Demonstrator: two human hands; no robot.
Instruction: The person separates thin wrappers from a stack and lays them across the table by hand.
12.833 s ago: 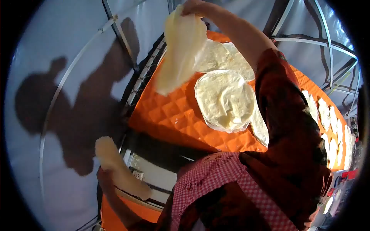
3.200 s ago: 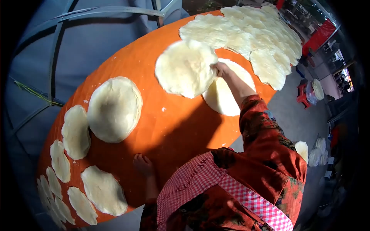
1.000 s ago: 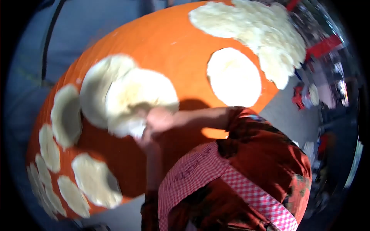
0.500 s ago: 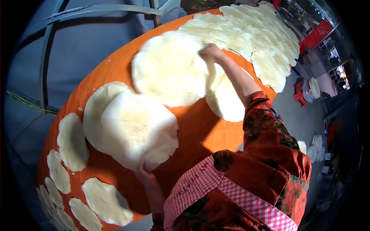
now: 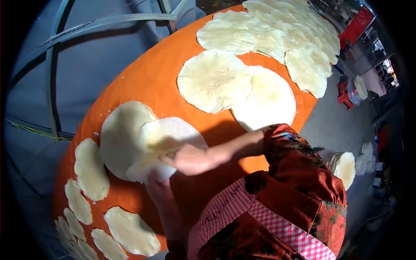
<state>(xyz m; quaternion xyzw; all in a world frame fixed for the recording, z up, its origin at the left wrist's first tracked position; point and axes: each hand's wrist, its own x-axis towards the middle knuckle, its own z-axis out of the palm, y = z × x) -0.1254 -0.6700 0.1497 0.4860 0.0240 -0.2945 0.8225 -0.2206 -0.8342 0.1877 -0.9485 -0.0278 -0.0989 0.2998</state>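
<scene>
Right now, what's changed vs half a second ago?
Right hand let go of the far sheet, which now lies overlapping the sunlit sheet; hand moved left and nearer the body, to the near sheet. Unchanged: left hand at its near edge, overlapping spread beyond.

A red stool stands on the grey floor.

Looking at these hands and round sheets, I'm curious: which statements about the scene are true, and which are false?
1. The surface under the sheets is blue. False: the covering is orange.
2. The right hand and left hand are at the same pale sheet. True.
3. That sheet lies apart from all others. False: it overlaps the neighbouring sheet.
4. The apron has a checked pattern. True.
</scene>
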